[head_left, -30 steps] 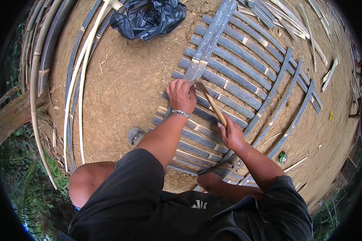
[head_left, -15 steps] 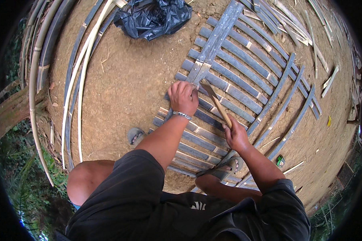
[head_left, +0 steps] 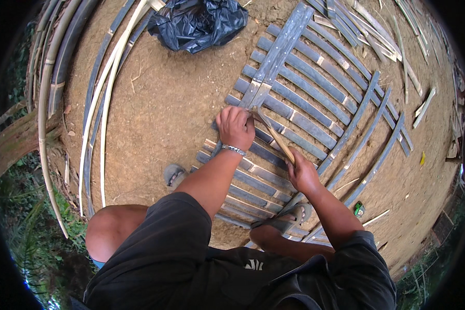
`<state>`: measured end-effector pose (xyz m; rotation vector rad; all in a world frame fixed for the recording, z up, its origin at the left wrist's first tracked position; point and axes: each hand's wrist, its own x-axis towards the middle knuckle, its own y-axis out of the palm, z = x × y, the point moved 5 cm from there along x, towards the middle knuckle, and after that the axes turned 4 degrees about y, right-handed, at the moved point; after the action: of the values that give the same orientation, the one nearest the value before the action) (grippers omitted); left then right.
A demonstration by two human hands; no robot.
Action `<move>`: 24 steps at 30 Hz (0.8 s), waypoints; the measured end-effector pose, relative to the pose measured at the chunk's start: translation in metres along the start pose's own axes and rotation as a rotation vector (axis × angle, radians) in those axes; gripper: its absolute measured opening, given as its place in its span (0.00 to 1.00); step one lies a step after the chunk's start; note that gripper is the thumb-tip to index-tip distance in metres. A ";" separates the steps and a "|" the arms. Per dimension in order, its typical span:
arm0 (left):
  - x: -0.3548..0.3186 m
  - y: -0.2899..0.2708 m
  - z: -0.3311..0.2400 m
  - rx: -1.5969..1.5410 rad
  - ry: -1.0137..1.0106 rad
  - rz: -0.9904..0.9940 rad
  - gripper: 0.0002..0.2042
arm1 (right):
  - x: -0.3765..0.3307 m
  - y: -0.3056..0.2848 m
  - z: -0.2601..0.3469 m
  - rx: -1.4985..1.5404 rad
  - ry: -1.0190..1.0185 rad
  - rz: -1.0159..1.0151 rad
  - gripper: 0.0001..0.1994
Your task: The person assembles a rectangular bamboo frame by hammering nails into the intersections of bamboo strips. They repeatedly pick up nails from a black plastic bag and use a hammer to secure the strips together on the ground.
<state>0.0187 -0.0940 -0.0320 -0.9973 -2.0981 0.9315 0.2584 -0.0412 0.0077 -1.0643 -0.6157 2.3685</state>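
Observation:
A panel of grey bamboo slats (head_left: 315,98) lies flat on the dirt ground, with long cross strips over it. My left hand (head_left: 235,126), a metal bracelet on its wrist, presses down on a slat where a cross strip (head_left: 274,59) ends. My right hand (head_left: 302,173) grips the wooden handle of a tool (head_left: 274,135), likely a hammer or knife. Its head points at the slat right beside my left fingers. I crouch over the near end of the panel, and one sandalled foot (head_left: 289,219) rests on the slats.
A crumpled black plastic bag (head_left: 199,23) lies on the dirt beyond the panel. Long bent bamboo strips (head_left: 95,111) curve along the left. Loose splints and offcuts (head_left: 398,36) lie at the far right. A grey sandal (head_left: 174,174) sits left of the panel.
My right hand has brought the tool's head down and forward toward the slat by my left fingers. My left hand stays pressed on the same spot.

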 end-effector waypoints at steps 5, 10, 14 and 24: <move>0.001 -0.002 -0.004 -0.007 0.016 -0.013 0.06 | -0.005 -0.004 -0.002 0.050 -0.204 -0.194 0.24; -0.002 0.001 -0.001 0.026 0.019 -0.010 0.07 | -0.002 -0.003 -0.008 0.064 -0.003 -0.062 0.22; -0.003 0.002 0.000 0.045 0.003 -0.021 0.07 | -0.004 -0.015 -0.003 0.151 -0.018 -0.158 0.22; -0.008 -0.012 0.007 0.089 -0.171 -0.166 0.17 | -0.005 -0.023 0.003 0.181 0.005 -0.149 0.22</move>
<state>0.0129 -0.1085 -0.0278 -0.7079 -2.2202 1.0459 0.2644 -0.0265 0.0251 -0.9124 -0.4528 2.2434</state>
